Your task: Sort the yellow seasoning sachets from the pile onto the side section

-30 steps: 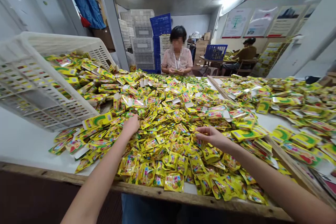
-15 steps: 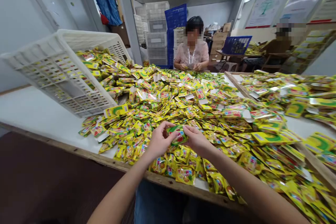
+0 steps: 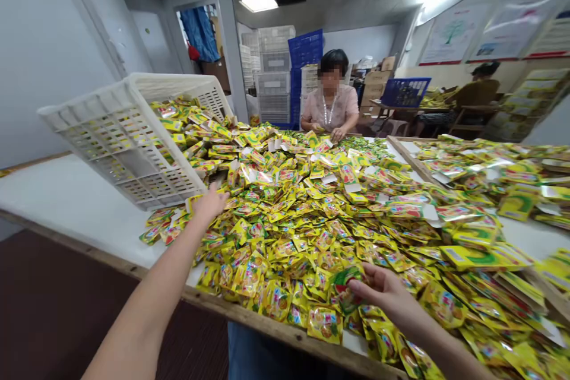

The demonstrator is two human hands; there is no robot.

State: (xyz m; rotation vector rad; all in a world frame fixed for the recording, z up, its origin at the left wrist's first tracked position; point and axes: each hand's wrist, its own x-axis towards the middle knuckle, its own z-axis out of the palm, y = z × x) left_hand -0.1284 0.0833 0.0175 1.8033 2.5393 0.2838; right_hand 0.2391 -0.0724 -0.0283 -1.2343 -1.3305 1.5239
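Observation:
My right hand (image 3: 389, 294) pinches a small green packet (image 3: 345, 288) with a red fruit picture, between thumb and fingers, low over the front of the pile. My left hand (image 3: 209, 205) reaches out to flat yellow-green boxes (image 3: 189, 205) beside the crate's lower corner. Its fingers look apart and slightly blurred, and I see nothing held in them. Between my hands spread many shiny yellow packets (image 3: 276, 300) with fruit pictures. Behind them lie yellow-green cardboard boxes (image 3: 285, 175), several with white flaps standing open.
A white slotted crate (image 3: 146, 169) lies tilted at the left, boxes spilling from it. Wooden strips (image 3: 414, 160) edge and divide the white table (image 3: 89, 214). Across it a person (image 3: 329, 101) handles small items. Another person (image 3: 476, 92) sits farther back, near a blue crate (image 3: 405, 92).
My hands have parted. The left went forward and left to the boxes by the crate; the right moved right and nearer me, keeping the green packet.

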